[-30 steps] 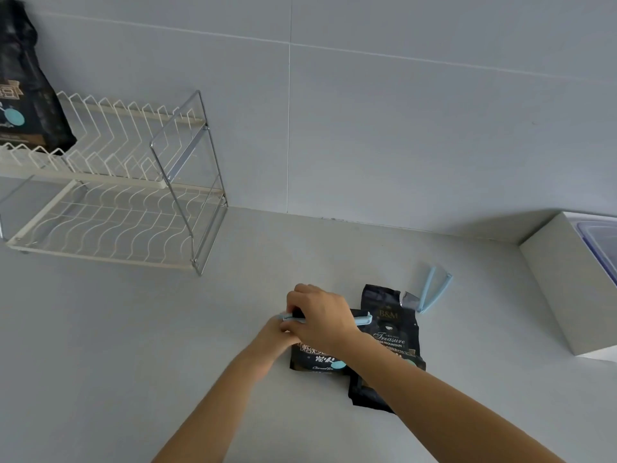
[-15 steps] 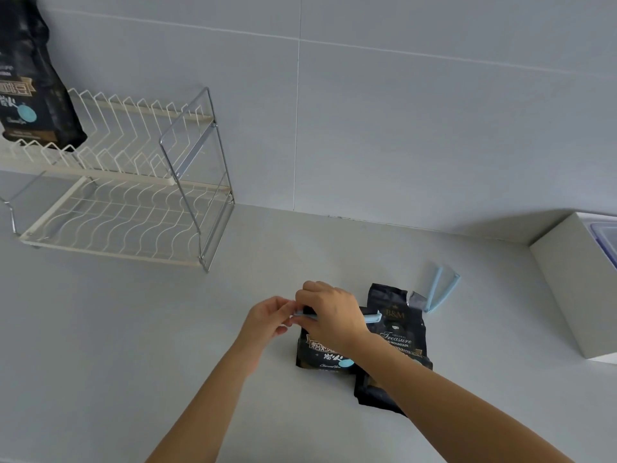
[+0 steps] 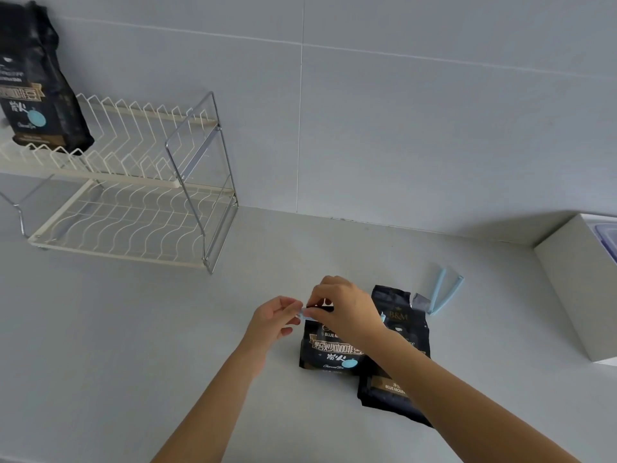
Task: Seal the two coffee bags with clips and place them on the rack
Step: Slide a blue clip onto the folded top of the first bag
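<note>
Two black coffee bags lie on the grey counter: one with white lettering (image 3: 329, 354) in front, and a B&M bag (image 3: 399, 325) behind and to its right. A light blue clip (image 3: 305, 313) runs across the top of the front bag. My right hand (image 3: 344, 307) presses down on that clip and the bag top. The clip's left end is pinched by my left hand (image 3: 275, 317). A second light blue clip (image 3: 445, 290) lies open on the counter past the B&M bag.
A white wire dish rack (image 3: 133, 182) stands at the back left against the tiled wall. Another black coffee bag (image 3: 36, 91) stands on its upper tier. A white box (image 3: 581, 295) sits at the right edge of the counter.
My left hand has come out from under my right hand and now grips the clip's left end. The view has shifted a little to the left.
</note>
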Demonstrator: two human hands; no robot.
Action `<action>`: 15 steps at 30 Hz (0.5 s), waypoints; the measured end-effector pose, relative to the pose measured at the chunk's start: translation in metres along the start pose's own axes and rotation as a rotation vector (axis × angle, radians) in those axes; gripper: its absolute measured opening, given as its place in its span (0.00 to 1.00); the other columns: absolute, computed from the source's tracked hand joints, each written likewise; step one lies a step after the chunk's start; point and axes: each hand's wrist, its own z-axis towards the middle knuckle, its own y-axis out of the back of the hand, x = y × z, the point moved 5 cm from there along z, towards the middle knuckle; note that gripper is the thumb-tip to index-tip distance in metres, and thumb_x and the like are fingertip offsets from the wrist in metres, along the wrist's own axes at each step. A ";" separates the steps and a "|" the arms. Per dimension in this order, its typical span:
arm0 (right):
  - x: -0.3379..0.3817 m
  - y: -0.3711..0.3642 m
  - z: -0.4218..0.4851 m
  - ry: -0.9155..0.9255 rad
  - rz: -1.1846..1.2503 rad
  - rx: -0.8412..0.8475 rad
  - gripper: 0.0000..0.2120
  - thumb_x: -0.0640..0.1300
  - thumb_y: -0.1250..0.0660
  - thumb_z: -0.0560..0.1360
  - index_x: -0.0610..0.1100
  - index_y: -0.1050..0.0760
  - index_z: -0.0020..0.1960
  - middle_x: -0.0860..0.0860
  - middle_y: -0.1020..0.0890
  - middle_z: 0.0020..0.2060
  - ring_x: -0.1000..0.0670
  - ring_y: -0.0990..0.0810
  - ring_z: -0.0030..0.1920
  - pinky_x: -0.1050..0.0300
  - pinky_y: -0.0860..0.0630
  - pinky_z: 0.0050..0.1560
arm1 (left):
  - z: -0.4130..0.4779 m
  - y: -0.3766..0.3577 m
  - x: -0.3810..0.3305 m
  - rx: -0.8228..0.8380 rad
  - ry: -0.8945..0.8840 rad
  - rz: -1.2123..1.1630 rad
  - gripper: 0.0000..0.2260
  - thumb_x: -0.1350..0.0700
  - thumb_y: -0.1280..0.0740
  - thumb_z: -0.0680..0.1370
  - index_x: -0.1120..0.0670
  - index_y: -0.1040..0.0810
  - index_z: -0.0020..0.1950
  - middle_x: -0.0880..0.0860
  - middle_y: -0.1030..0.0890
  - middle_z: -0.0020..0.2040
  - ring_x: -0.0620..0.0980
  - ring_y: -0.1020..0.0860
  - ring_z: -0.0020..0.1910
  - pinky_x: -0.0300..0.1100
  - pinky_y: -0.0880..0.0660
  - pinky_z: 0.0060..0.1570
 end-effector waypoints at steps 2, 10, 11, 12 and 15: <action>0.002 -0.002 -0.002 0.011 0.016 -0.012 0.07 0.51 0.31 0.72 0.48 0.23 0.40 0.55 0.22 0.39 0.56 0.28 0.41 0.57 0.27 0.36 | -0.002 -0.007 0.003 0.046 0.018 0.027 0.10 0.47 0.34 0.75 0.51 0.18 0.48 0.48 0.15 0.43 0.46 0.19 0.47 0.42 0.26 0.50; 0.006 -0.004 -0.013 0.049 0.073 -0.046 0.06 0.46 0.31 0.71 0.45 0.24 0.38 0.52 0.21 0.35 0.53 0.27 0.39 0.55 0.28 0.35 | -0.012 -0.021 0.000 -0.028 -0.157 0.088 0.10 0.58 0.38 0.79 0.57 0.17 0.48 0.49 0.16 0.46 0.40 0.19 0.45 0.30 0.28 0.45; 0.008 -0.006 -0.014 0.062 0.085 -0.029 0.06 0.44 0.31 0.71 0.44 0.24 0.37 0.51 0.21 0.34 0.53 0.28 0.38 0.54 0.27 0.35 | -0.016 -0.022 0.003 -0.040 -0.179 0.089 0.10 0.61 0.39 0.79 0.60 0.18 0.48 0.49 0.17 0.42 0.39 0.20 0.42 0.29 0.28 0.42; 0.010 -0.008 -0.016 0.075 0.093 -0.011 0.06 0.43 0.31 0.71 0.43 0.25 0.37 0.51 0.22 0.34 0.53 0.28 0.37 0.55 0.28 0.35 | -0.019 -0.022 0.007 -0.050 -0.192 0.093 0.10 0.62 0.40 0.79 0.61 0.19 0.46 0.48 0.18 0.37 0.37 0.21 0.38 0.27 0.28 0.39; 0.013 -0.013 -0.016 0.099 0.097 0.040 0.06 0.44 0.31 0.71 0.44 0.24 0.38 0.51 0.22 0.35 0.56 0.31 0.37 0.60 0.33 0.34 | -0.022 -0.021 0.013 -0.061 -0.176 0.101 0.11 0.63 0.40 0.79 0.62 0.23 0.38 0.44 0.25 0.25 0.34 0.26 0.29 0.23 0.33 0.31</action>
